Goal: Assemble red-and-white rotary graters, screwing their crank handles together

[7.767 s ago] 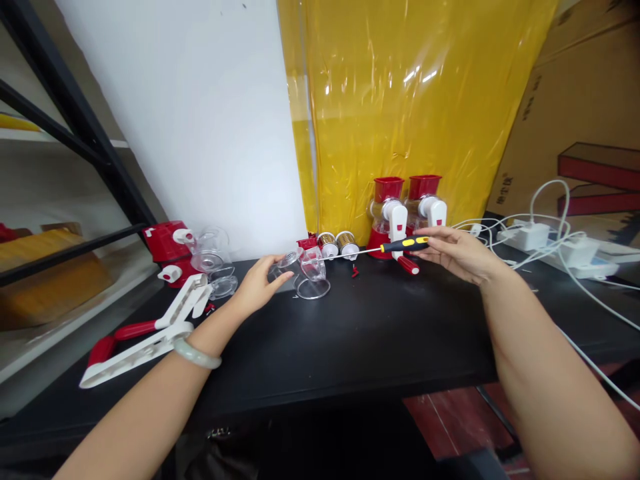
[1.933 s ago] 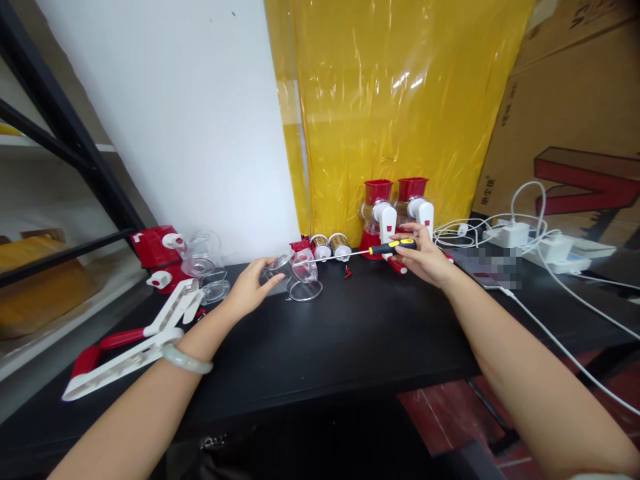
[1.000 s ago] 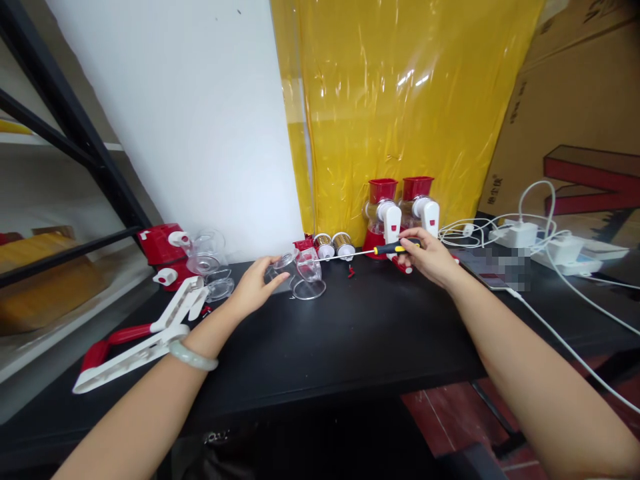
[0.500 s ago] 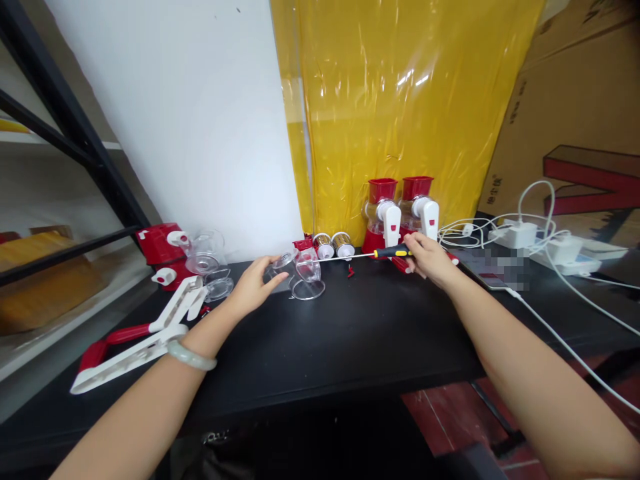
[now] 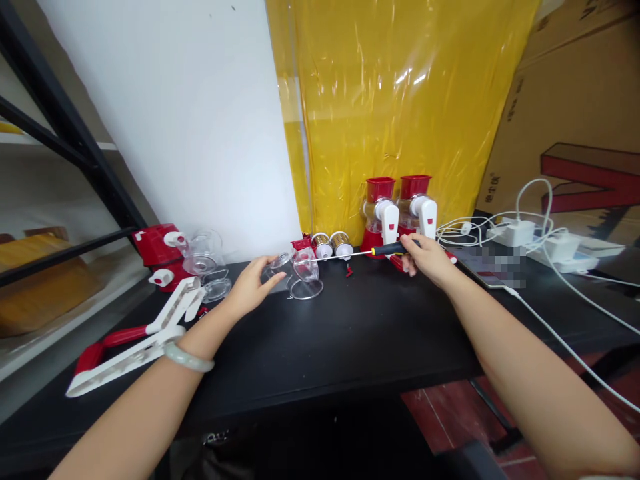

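My right hand (image 5: 424,260) is closed on the black and yellow handle of a screwdriver (image 5: 387,249). Its long shaft points left, and the tip reaches a clear plastic housing (image 5: 306,265) with a round rim on the table. My left hand (image 5: 255,285) is wrapped round the left end of this housing, thumb toward me. Behind the housing lie a red part (image 5: 301,244) and two metal grating drums (image 5: 332,245) with white ends. A small red piece (image 5: 349,271) rests in front of the drums.
Two red and white grinders (image 5: 382,213) stand at the back. Left are red bases (image 5: 159,257), clear housings (image 5: 203,257) and white crank arms (image 5: 125,363) with red grips. Right are a phone (image 5: 483,267), cables and chargers (image 5: 517,233).
The screwdriver handle has turned in my right hand, showing less yellow. The whole view has shifted slightly; my left hand keeps its hold.
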A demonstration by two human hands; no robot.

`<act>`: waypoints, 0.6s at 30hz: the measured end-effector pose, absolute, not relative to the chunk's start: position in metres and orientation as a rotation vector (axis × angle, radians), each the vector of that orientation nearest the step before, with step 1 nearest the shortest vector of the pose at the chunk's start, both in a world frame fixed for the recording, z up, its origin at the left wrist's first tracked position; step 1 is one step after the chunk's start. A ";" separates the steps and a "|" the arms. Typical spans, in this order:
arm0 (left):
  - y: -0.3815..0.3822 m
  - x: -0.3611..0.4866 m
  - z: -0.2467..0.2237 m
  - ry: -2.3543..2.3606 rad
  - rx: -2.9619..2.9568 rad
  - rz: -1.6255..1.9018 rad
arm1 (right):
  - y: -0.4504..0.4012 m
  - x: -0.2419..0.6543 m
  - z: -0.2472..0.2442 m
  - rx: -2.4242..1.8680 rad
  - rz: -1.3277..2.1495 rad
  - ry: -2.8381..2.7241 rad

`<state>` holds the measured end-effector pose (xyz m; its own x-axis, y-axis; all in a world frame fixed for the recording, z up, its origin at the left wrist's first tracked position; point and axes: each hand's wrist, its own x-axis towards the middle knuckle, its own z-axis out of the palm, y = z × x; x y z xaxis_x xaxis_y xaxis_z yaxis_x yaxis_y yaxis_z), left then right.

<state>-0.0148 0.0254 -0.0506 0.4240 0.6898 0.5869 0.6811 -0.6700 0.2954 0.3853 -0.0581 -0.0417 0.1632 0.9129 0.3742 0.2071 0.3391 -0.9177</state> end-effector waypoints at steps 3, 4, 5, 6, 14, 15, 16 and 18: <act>0.024 -0.014 -0.050 1.280 2.637 1.102 | -0.058 0.384 -0.041 -0.932 0.760 -1.252; 0.024 -0.014 -0.051 1.281 2.633 1.102 | -0.058 0.383 -0.040 -0.870 0.764 -1.243; 0.024 -0.014 -0.051 1.282 2.629 1.104 | -0.059 0.383 -0.040 -0.842 0.763 -1.251; 0.025 -0.015 -0.051 1.284 2.625 1.102 | -0.059 0.384 -0.040 -0.854 0.762 -1.269; 0.024 -0.014 -0.050 1.261 2.641 1.101 | -0.062 0.383 -0.038 -1.005 0.790 -1.236; 0.024 -0.014 -0.050 1.265 2.637 1.099 | -0.063 0.383 -0.037 -0.914 0.833 -1.207; 0.024 -0.014 -0.051 1.271 2.632 1.097 | -0.063 0.382 -0.036 -0.838 0.854 -1.194; 0.024 -0.015 -0.051 1.281 2.622 1.090 | -0.062 0.383 -0.036 -0.792 0.839 -1.221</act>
